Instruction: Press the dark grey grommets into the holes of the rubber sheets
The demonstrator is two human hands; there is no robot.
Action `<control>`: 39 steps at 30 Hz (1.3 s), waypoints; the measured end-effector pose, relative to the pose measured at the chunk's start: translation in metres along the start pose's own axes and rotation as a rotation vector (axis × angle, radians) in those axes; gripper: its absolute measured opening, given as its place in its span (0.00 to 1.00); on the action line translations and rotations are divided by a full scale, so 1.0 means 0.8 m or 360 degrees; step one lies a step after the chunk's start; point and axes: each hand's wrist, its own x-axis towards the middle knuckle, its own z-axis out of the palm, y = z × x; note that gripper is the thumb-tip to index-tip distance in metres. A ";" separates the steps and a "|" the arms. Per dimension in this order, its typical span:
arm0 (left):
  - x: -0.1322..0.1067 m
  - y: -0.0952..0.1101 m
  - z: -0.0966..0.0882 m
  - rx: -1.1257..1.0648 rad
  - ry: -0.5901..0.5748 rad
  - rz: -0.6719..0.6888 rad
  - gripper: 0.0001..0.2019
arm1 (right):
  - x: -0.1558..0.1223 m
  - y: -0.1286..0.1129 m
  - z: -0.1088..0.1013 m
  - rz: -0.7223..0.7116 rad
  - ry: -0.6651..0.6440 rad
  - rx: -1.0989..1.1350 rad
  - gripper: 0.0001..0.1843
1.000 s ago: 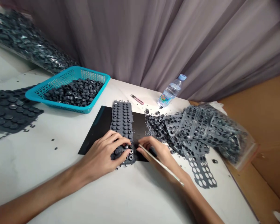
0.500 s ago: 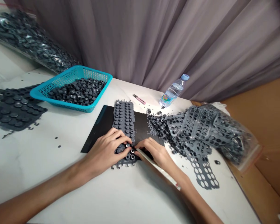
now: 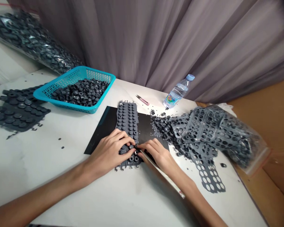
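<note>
A grey rubber sheet [image 3: 128, 118] studded with rows of round plugs lies lengthwise on a black mat [image 3: 98, 132]. My left hand [image 3: 112, 146] rests over its near part, fingers curled, thumb and forefinger closed around a few plugs. My right hand [image 3: 157, 154] is at the sheet's right edge, holding a long, thin, white-edged tool [image 3: 164, 175] whose rear end points back along my forearm. The tool's tip is by the plugs between both hands, partly covered by fingers. Near the close end, several plugs show open ring-shaped tops.
A turquoise basket [image 3: 73, 108] of loose dark rubber pieces stands at the left, before a filled bag [image 3: 33, 41]. Another studded sheet [image 3: 21, 115] lies far left. Pink-handled snips [image 3: 142, 100], a water bottle [image 3: 177, 94], scattered bits and a bag of punched sheets [image 3: 236, 142] lie right.
The whole view has shifted slightly, so things appear a little farther right. My fingers have moved slightly at the plugs; both hands keep their places on the sheet.
</note>
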 end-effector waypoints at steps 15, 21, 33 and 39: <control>0.003 0.000 -0.006 -0.0012 0.0008 0.0027 0.05 | 0.004 -0.001 -0.022 0.0103 -0.0020 0.0276 0.06; 0.002 0.000 -0.005 -0.0003 0.0013 0.0028 0.05 | 0.004 -0.004 -0.016 0.0113 -0.0009 0.0269 0.06; 0.001 -0.002 -0.001 0.0042 0.0023 0.0087 0.05 | 0.003 -0.003 -0.008 0.0093 -0.0024 0.0207 0.08; 0.000 -0.001 -0.001 0.0109 0.0004 0.0134 0.07 | 0.003 -0.008 -0.016 0.0187 -0.0039 0.0330 0.08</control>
